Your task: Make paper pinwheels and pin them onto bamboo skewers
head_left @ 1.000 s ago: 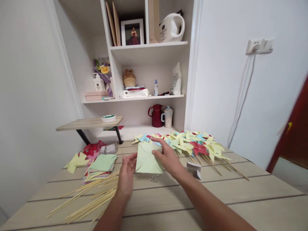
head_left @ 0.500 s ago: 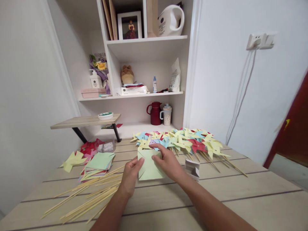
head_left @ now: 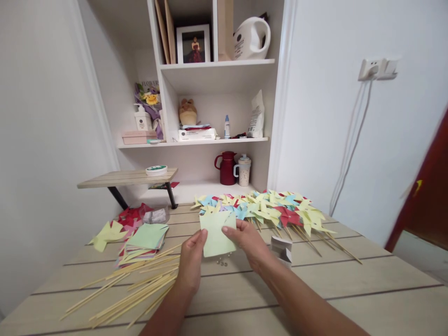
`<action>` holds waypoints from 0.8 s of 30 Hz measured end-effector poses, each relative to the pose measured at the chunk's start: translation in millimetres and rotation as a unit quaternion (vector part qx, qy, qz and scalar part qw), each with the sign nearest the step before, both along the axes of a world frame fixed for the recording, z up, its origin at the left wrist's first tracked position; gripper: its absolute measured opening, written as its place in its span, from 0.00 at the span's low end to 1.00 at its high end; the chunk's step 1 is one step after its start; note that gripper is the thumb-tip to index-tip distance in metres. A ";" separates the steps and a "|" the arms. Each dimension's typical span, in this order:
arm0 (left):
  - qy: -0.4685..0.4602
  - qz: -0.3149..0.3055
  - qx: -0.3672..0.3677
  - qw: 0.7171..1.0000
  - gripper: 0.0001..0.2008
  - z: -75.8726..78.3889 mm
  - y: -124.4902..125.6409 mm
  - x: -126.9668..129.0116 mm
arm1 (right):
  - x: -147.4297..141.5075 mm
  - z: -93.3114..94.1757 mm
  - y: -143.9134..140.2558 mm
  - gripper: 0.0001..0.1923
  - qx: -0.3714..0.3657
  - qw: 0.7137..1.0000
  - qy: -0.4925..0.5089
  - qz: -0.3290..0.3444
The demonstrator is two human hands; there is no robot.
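A pale green square of paper [head_left: 219, 235] is held up over the table between my two hands, with a cut slit showing near its upper right corner. My left hand [head_left: 192, 254] grips its left edge, thumb in front. On the right edge, my right hand [head_left: 247, 240] pinches the paper with the thumb on its face. Several tiny shiny round pieces [head_left: 222, 263] lie on the table just below the sheet. Behind it, finished paper pinwheels [head_left: 259, 207] in yellow, blue and red lie with their sticks pointing toward me.
Thin wooden sticks [head_left: 129, 298] lie loose at left, near a stack of coloured paper squares [head_left: 147, 238]. A yellow pinwheel shape [head_left: 108, 234] and red pieces [head_left: 135, 213] sit behind them. A small open box [head_left: 281, 249] stands right of my hands. A raised wooden shelf [head_left: 122, 178] is at back left.
The green paper has been tilted up and turned between my hands. My right fingers have moved from its top to its right edge. The tiny round pieces now show below it.
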State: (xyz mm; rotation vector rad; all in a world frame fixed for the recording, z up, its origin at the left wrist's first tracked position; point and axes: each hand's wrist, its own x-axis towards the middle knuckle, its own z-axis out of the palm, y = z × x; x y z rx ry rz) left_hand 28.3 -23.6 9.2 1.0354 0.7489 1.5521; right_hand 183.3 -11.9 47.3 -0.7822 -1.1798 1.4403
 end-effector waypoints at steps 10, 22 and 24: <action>-0.022 -0.043 0.030 0.998 0.18 10.7 -5.9 0.1 | 2.7 -0.5 1.8 0.20 0.019 1.000 0.001 -0.009; -0.082 -0.075 0.042 0.993 0.26 54.9 -7.6 24.5 | 14.6 11.1 4.2 0.20 0.036 0.994 0.071 -0.072; -0.104 -0.096 0.028 0.990 0.28 57.7 -2.3 36.1 | 18.4 15.4 3.9 0.20 0.030 0.993 0.086 -0.073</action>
